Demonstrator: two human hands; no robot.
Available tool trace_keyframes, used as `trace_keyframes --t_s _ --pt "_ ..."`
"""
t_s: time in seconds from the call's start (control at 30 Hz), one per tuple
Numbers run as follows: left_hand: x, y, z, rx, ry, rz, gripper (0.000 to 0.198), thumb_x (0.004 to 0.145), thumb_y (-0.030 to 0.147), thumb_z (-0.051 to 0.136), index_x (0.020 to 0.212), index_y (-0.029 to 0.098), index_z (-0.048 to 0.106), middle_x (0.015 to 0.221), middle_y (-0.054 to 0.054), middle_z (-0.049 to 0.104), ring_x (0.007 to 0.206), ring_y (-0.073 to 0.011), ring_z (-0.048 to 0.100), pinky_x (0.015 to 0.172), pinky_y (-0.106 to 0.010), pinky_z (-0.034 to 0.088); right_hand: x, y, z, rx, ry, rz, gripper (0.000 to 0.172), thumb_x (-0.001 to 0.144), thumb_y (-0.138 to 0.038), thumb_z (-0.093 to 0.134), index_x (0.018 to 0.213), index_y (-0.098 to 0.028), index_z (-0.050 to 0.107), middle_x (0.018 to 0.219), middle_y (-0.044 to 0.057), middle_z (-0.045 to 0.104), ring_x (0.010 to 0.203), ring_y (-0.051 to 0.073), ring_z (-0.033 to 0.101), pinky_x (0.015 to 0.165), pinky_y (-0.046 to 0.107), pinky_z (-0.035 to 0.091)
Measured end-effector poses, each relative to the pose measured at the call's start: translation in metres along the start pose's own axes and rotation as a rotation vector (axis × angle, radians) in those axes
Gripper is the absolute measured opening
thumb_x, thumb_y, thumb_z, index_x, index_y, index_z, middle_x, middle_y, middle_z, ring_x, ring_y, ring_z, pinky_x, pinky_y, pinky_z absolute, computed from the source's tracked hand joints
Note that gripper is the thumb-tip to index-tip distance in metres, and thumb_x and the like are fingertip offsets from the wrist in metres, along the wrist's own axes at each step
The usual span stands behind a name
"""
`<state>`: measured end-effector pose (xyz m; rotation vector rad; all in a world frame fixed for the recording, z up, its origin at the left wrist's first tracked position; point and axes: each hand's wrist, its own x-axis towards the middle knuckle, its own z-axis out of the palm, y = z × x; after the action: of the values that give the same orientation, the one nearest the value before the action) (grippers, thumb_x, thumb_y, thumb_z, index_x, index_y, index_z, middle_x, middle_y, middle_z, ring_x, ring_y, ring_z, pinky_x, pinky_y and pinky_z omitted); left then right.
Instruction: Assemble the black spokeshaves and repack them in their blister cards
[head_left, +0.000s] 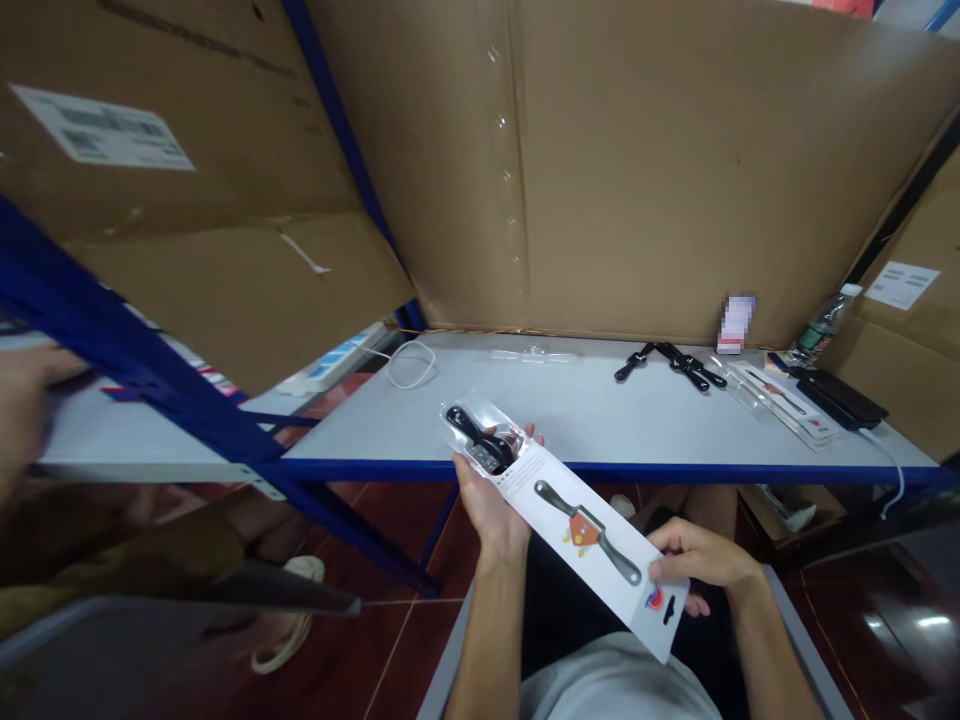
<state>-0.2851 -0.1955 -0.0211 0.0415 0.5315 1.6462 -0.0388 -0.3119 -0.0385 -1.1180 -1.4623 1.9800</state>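
A white backing card (pixel 592 540) printed with a picture of a spokeshave slants across my lap, just in front of the table edge. At its upper left end a clear plastic blister tray (pixel 491 408) holds a black spokeshave (pixel 480 440). My left hand (pixel 499 520) supports the tray and that end of the card from below, fingertips showing past the far side. At the lower right end, my right hand (pixel 705 555) pinches the card near its hanging slot, thumb on top. Whether the tray is joined to the card, I cannot tell.
Several black spokeshaves (pixel 686 368) lie on the table (pixel 577 435). Near them are a packaged spokeshave (pixel 787 402), a black case (pixel 844 397), a bottle (pixel 823 328) and a white cable (pixel 412 365). Cardboard walls surround the table. Another person's hand (pixel 26 410) is at far left.
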Motion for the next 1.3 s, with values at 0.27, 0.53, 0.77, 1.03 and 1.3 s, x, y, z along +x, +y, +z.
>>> trace_keyframes --t_s 0.27,0.53,0.77,1.03,1.3 --pt "-0.036 -0.04 0.015 0.123 0.033 -0.161 0.064 0.1 0.067 0.033 0.127 0.018 0.067 0.103 -0.014 0.077 0.092 -0.0292 0.076 0.093 -0.043 0.057 0.02 0.006 0.003 0.038 0.26 -0.096 0.055 0.078 -0.066 0.074 0.088 -0.012 0.069 0.057 -0.002 0.063 0.033 0.002 0.037 0.029 0.014 0.023" --pt "-0.058 -0.053 0.02 0.116 0.058 -0.182 0.068 0.102 0.065 0.032 0.141 0.017 0.059 0.099 -0.015 0.078 0.085 -0.0285 0.077 0.085 -0.04 0.059 0.025 -0.003 0.016 -0.076 0.543 -0.242 0.054 0.083 -0.071 0.065 0.076 -0.019 0.058 0.057 -0.003 0.056 0.039 0.007 0.04 0.034 0.019 0.027" --pt "-0.064 -0.045 0.024 0.079 0.084 -0.156 0.069 0.101 0.066 0.031 0.14 0.017 0.06 0.1 -0.014 0.078 0.087 -0.0278 0.077 0.084 -0.039 0.059 0.049 0.007 0.046 -0.113 1.287 -0.95 0.03 0.102 -0.043 0.052 0.088 -0.02 0.063 0.083 0.003 0.062 0.075 0.016 0.059 0.066 0.027 0.048" --pt "-0.088 -0.065 0.028 0.124 0.052 -0.272 0.073 0.101 0.067 0.031 0.122 0.01 0.071 0.097 -0.016 0.078 0.075 -0.0243 0.075 0.066 -0.032 0.059 0.049 0.015 0.046 -0.165 1.409 -0.947 0.028 0.104 -0.039 0.047 0.1 -0.018 0.064 0.093 0.006 0.064 0.082 0.018 0.061 0.071 0.031 0.05" --pt "-0.091 -0.079 0.02 0.121 0.0 -0.299 0.069 0.102 0.066 0.03 0.117 0.013 0.072 0.097 -0.016 0.078 0.079 -0.0263 0.076 0.067 -0.034 0.06 0.047 0.006 0.044 -0.067 1.425 -0.903 0.026 0.101 -0.044 0.053 0.099 -0.019 0.061 0.086 0.002 0.063 0.075 0.016 0.061 0.069 0.028 0.049"
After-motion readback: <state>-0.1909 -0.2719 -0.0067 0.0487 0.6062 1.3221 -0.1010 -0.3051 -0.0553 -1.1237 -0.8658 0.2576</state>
